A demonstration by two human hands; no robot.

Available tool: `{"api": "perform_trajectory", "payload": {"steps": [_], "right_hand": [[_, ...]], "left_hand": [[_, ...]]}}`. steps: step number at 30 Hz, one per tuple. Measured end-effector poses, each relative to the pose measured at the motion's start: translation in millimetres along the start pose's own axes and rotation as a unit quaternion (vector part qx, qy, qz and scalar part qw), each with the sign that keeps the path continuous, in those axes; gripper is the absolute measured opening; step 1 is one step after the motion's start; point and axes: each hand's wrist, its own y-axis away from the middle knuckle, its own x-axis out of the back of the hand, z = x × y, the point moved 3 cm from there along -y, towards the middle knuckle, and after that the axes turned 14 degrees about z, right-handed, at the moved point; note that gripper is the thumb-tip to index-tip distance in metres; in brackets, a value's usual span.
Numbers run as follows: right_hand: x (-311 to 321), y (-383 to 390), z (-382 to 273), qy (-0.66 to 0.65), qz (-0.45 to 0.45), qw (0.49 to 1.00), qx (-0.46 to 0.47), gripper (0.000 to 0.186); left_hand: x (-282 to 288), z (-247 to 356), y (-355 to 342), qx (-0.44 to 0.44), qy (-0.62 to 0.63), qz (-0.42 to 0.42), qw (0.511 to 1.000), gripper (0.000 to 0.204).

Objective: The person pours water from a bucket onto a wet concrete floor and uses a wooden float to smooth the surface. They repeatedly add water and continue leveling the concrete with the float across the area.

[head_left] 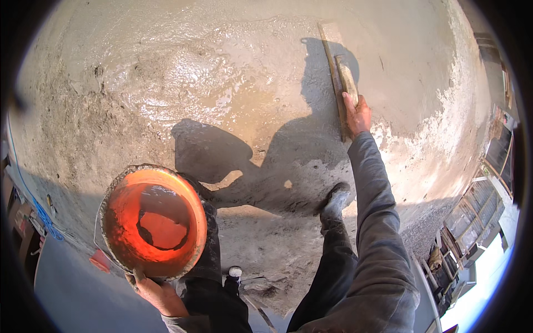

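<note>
My left hand (158, 295) grips the near rim of an orange bucket (191, 202). The bucket is crusted with grey cement and tips so that its inside shows, with a wet grey film over part of it. It sits over my left leg. Out ahead on the right, my right hand (360, 116) is closed around the handle of a long plastering float (331, 72). The float's narrow board lies against the wet grey cement surface (405, 61). My fingers on the handle are partly hidden by the hand itself.
Rough, glistening cement (116, 116) spreads at the left, crossed by my shadow. A muddy boot (336, 201) stands near the middle, a white-toed shoe (235, 271) lower down. Blue rope (45, 217) hangs at far left. Scrap timber (444, 255) is piled at far right.
</note>
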Motion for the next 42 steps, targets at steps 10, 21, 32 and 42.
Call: {"api": "perform_trajectory", "payload": {"steps": [10,21,32,42], "right_hand": [[14,-112,78,-0.462,0.147,0.800,-0.354,0.057],[-229,32,-420,-0.318,-0.259,0.902,-0.134,0.085],[-295,207,-508,-0.028,-0.395,0.895,0.207,0.073],[-89,213,-359,-0.073,-0.213,0.962,0.153,0.036]], "left_hand": [[-25,29,23,0.064,0.070,-0.091,0.991,0.033],[-9,56,-53,0.109,0.130,0.027,0.985,0.037],[-18,47,-145,0.085,0.169,0.082,0.979,0.018],[-172,149,-264,-0.275,-0.015,0.069,0.959,0.013]]}}
